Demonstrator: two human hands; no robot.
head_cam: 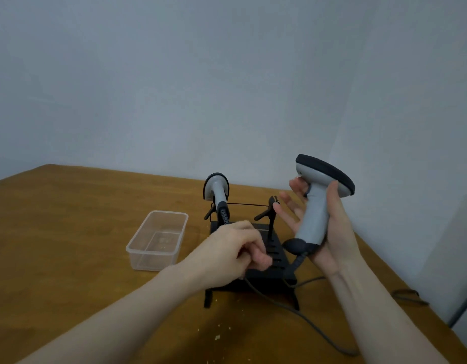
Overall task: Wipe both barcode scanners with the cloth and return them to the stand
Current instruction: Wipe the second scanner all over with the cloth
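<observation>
Right-hand grip: the right hand (329,224) holds a grey scanner (319,203) by its handle, thumb on the near side, index finger curled at the trigger, the other fingers (287,206) spread loosely behind the handle.
Held scanner: upright and lifted off the table, dark-rimmed head tilted up and to the right above the grip, dark base cap just below the palm.
Cable: a grey cable (306,319) leaves the base cap under the grip, runs down past the stand and trails across the table toward the near edge.
Left-hand grip: the left hand (237,250) lies knuckles-up, fingers curled, over the stand's base; what the fingers close on cannot be told.
Stand: a black stand (277,261) with a slotted base sits below and left of the right-hand grip; its right hook (269,208), just left of the spread fingers, carries nothing.
Second scanner: a second scanner (216,190) hangs on the stand's left hook, beyond the left hand, head up, its cord dropping behind the knuckles.
Container: a clear plastic tub (158,240) stands left of the left hand, apart from the stand.
Table: a brown wooden table (69,232) carries the stand and tub; pale crumbs lie near its front.
Cloth: none is seen in view.
</observation>
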